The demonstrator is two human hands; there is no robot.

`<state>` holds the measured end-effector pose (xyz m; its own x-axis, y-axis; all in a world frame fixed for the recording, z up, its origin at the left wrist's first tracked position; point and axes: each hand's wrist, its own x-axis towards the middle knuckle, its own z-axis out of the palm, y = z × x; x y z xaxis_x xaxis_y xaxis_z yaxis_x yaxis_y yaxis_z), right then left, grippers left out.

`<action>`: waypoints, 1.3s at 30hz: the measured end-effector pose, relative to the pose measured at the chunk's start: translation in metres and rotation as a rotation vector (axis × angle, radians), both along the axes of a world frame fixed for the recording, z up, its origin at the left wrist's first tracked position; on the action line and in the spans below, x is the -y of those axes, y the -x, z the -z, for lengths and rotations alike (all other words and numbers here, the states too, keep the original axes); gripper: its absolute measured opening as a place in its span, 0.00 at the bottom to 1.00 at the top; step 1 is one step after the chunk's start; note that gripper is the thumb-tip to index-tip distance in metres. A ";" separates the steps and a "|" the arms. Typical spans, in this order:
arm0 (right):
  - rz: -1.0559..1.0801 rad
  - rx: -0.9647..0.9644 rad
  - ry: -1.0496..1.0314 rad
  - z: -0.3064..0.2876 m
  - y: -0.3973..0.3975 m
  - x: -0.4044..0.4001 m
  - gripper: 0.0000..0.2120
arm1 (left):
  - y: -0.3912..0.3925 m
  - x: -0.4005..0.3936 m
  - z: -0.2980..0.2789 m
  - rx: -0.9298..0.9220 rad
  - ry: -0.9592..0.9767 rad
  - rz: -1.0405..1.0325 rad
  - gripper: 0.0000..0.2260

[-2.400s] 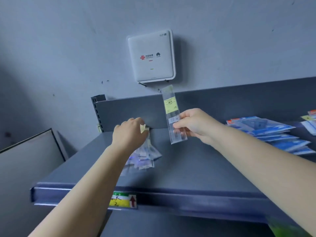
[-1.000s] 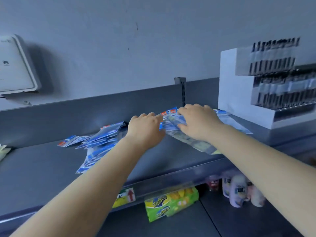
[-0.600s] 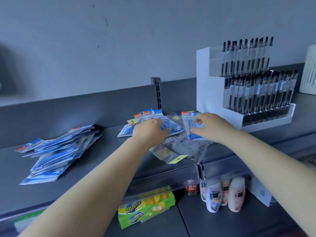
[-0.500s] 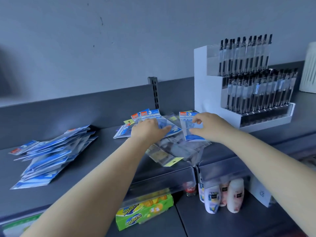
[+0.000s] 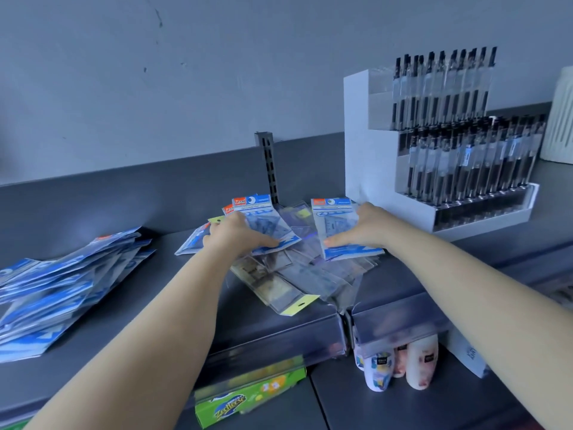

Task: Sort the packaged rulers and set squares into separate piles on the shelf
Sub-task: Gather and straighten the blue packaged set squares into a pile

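Left of the pen display (image 5: pixel 440 150), each hand's grip holds a blue set-square packet: left hand (image 5: pixel 235 234), right hand (image 5: pixel 362 231). Best lift them clear without dragging the clear ruler packets (image 5: pixel 297 274) beneath.

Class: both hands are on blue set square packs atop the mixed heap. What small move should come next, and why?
Probably lift the blue pack under the right hand and carry it to the blue pile at the left. It lies on top of the clear ruler packs, so it should come free without disturbing them.
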<state>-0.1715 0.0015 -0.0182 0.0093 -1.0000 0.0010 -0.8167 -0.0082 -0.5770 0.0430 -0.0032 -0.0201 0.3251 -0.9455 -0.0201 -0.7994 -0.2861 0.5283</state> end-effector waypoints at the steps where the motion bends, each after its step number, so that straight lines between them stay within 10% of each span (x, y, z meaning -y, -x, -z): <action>1: 0.002 0.071 0.013 0.000 -0.001 0.001 0.32 | 0.001 -0.001 0.000 -0.062 0.029 0.013 0.44; 5: 0.059 0.202 0.132 0.004 -0.003 0.010 0.35 | -0.002 0.001 0.001 -0.226 0.148 0.035 0.35; 11: 0.125 0.517 0.329 0.007 0.003 0.024 0.13 | 0.000 -0.007 -0.007 -0.504 0.173 0.046 0.06; 20: 0.029 0.982 0.307 -0.039 -0.034 -0.004 0.09 | -0.036 -0.036 -0.032 -0.984 0.413 0.035 0.08; 32: -0.259 0.981 0.135 -0.064 -0.201 -0.040 0.08 | -0.187 -0.123 -0.057 -0.887 0.655 -0.012 0.15; 39: -0.376 0.981 0.146 -0.070 -0.270 -0.059 0.11 | -0.254 -0.137 -0.050 -0.710 0.477 -0.047 0.18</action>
<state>0.0983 0.0606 0.0518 0.2483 -0.9223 0.2960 0.0758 -0.2861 -0.9552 0.2969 0.1334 0.0298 0.4250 -0.8904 0.1630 -0.2266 0.0696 0.9715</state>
